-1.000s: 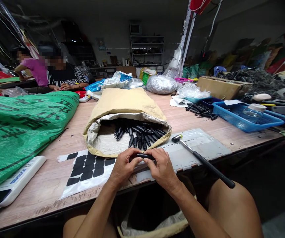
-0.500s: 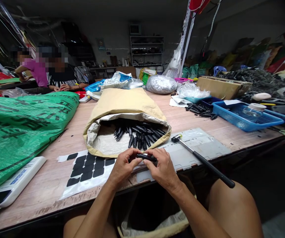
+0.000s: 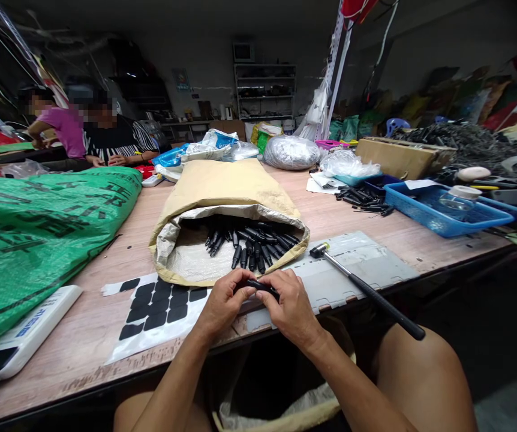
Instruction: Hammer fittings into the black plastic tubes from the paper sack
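Between my left hand (image 3: 228, 303) and my right hand (image 3: 289, 305) is a slim black pen-like part (image 3: 264, 288). Both hands are closed on it, thumbs and fingertips pinching its two ends, close to the table's front edge. My fingers hide part of it. Just beyond lies a tan woven sack (image 3: 229, 183), its mouth toward me. Several similar black parts (image 3: 252, 246) lie inside the sack. A sheet of black stickers (image 3: 159, 306) is left of my hands. To the right, a hammer (image 3: 366, 290) rests across a grey plate (image 3: 366, 258), its handle past the edge.
A green sack (image 3: 51, 228) and a white device (image 3: 29, 330) occupy the left side. Blue basket (image 3: 442, 219) and loose black parts (image 3: 361, 199) are at right. Below the edge, another sack (image 3: 280, 414) stands open between my knees. Two people (image 3: 117, 141) sit at far left.
My hands draw slightly closer together around the black part, and less of it shows at the right end. The view shifts a little. The sack and hammer stay in place.
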Demonstrator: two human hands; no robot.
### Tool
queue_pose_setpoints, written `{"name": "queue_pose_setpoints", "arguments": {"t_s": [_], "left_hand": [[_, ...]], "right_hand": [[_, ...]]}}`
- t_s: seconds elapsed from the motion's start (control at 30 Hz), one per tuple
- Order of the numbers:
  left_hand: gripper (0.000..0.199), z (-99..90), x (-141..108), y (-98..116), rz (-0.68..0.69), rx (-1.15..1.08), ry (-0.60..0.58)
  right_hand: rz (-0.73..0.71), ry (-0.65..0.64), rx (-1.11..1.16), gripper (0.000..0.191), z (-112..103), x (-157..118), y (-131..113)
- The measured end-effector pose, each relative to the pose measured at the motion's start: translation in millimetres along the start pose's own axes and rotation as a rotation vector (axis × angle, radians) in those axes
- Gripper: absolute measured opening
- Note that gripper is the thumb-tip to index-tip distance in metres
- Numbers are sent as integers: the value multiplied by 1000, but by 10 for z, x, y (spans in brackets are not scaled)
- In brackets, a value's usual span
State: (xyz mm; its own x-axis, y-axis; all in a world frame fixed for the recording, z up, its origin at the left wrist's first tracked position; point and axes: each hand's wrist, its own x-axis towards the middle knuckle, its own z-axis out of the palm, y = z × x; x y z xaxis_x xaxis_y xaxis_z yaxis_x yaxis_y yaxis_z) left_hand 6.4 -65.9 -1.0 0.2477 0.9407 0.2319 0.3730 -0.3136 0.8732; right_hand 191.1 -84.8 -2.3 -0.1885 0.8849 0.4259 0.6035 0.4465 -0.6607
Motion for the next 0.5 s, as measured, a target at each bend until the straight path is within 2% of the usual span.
{"name": "queue_pose_setpoints", "arguments": {"t_s": [0.17, 0.37, 0.43, 0.5], "left_hand": [[15, -10, -1, 15, 5, -4, 4], [29, -17, -51, 71, -48, -186, 3], [32, -22, -60, 69, -69, -232, 80], [31, -33, -52, 37, -72, -238, 257]], "right_hand": [[5, 21, -26, 11, 36, 4, -46], [22, 91, -22, 10, -31, -12, -65], [18, 89, -21, 9, -160, -65, -102], [-2, -9, 9, 8, -335, -164, -145]]}}
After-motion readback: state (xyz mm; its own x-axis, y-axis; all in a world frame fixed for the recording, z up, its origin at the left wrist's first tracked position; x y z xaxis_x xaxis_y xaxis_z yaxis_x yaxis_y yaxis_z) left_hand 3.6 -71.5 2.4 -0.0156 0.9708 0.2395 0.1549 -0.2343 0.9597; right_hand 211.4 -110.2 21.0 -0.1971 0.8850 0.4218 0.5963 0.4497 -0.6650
